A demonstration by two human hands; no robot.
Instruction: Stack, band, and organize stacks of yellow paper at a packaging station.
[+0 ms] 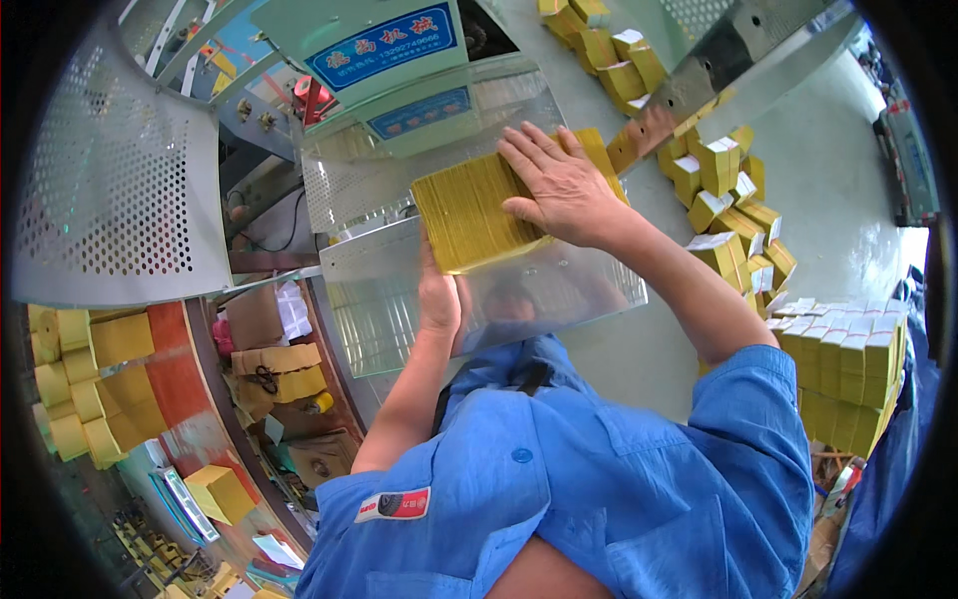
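A thick block of yellow paper sheets (469, 208) lies across the shiny metal table of a machine, its layered edges showing as fine lines. At the block's near left corner, my left hand (439, 299) grips its end; some of the fingers are hidden behind it. My right hand (559, 188) rests flat on the block's right part, fingers stretched out and thumb apart. Beneath and in front of the block is the polished metal plate (379, 299), which mirrors part of me.
A perforated guard (120, 180) stands at the left, and a metal bar (718, 70) slants in at upper right. Bundled yellow paper blocks (718, 165) lie on the floor at right, beside a tall stack (843, 364). A reddish bench (195, 399) holds more paper and a box.
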